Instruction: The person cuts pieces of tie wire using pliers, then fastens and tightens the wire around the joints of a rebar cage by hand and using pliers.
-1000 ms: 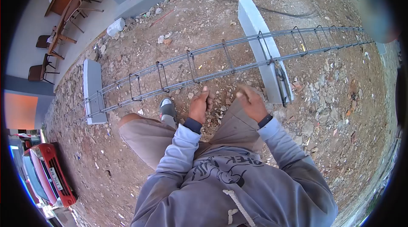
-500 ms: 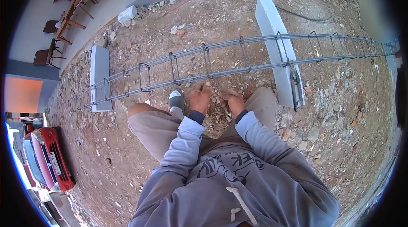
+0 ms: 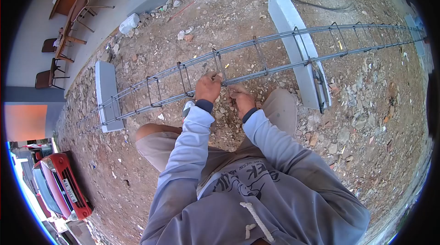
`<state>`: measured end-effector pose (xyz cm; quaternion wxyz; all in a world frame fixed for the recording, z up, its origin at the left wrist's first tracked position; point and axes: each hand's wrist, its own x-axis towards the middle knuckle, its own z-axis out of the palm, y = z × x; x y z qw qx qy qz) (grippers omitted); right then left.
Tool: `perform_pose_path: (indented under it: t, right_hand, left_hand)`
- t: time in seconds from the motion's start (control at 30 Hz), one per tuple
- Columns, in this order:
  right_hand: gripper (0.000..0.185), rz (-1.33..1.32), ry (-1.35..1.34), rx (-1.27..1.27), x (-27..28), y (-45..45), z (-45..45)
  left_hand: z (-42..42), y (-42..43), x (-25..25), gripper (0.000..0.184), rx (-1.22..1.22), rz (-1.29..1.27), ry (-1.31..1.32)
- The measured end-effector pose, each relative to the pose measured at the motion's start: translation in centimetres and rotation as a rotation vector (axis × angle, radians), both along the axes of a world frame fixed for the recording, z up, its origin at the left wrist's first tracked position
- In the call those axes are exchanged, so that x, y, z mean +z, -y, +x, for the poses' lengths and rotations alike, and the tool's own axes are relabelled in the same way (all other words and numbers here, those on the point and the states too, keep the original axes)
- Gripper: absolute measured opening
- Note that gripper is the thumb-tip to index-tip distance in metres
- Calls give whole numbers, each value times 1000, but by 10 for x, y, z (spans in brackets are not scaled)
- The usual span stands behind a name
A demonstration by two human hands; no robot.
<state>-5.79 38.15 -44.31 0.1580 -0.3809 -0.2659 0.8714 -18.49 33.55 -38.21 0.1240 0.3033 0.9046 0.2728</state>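
A long rebar cage (image 3: 256, 75), made of thin steel bars with rectangular stirrups, crosses in front of me. My left hand (image 3: 208, 87) is at the near bars, its fingers pinched together beside the foot of a stirrup (image 3: 221, 63). Just below the same bars, my right hand (image 3: 242, 101) is closed with the fingertips pressed together. Whatever sits in those fingertips is too small to make out. Both hands are close together, on either side of the stirrup joint.
Two pale grey blocks, a right one (image 3: 285, 12) and a left one (image 3: 108, 90), support the cage. Rubble and soil (image 3: 151, 52) cover the ground. Chairs (image 3: 46, 79) stand on a porch at upper left, and a red car (image 3: 64, 185) is parked at lower left.
Both hands have moved up to the cage from the space between my knees. The left hand now meets the near bars. The view has shifted slightly.
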Motion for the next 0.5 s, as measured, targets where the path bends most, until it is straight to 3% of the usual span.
perform_pose_path:
  t: [0.13,0.33,0.5]
  right_hand:
    - [35,-17,7,-24,-11,2,-5]
    - [28,-6,-34,-57,-24,3,-17]
    - [22,-7,1,-62,-17,8,-16]
  left_hand:
    - [-5,-18,15,30,-109,-207,-28]
    - [-8,-38,0,30,-203,-406,-164]
    - [-16,-46,6,28,-229,-469,-222]
